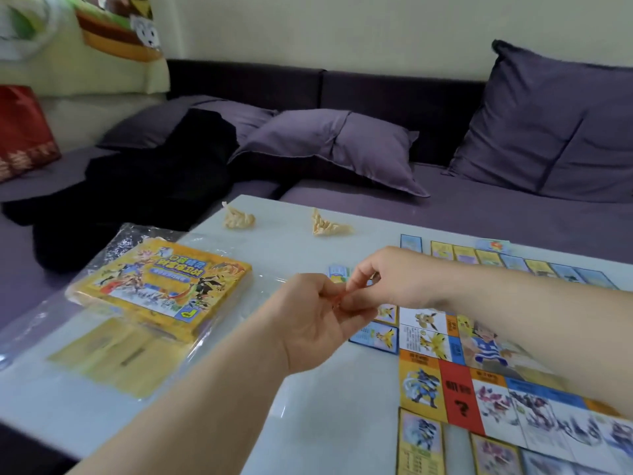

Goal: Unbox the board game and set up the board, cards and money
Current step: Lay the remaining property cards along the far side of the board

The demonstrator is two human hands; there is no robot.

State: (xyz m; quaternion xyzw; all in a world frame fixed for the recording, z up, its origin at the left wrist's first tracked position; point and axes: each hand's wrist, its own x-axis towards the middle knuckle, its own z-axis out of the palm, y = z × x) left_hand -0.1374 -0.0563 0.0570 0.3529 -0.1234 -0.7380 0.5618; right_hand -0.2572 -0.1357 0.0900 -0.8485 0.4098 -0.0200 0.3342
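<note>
The game board lies flat at the right of the white table, with cards along its far edge, its left edge and its near edge. The yellow game box sits at the left on clear plastic wrap. My left hand and my right hand meet above the table's middle. Both pinch a small red-orange piece, mostly hidden by my fingers.
Two crumpled yellowish paper bits lie near the table's far edge. Behind is a purple sofa with cushions, a black garment and a red bag. Yellow sheets lie under the wrap.
</note>
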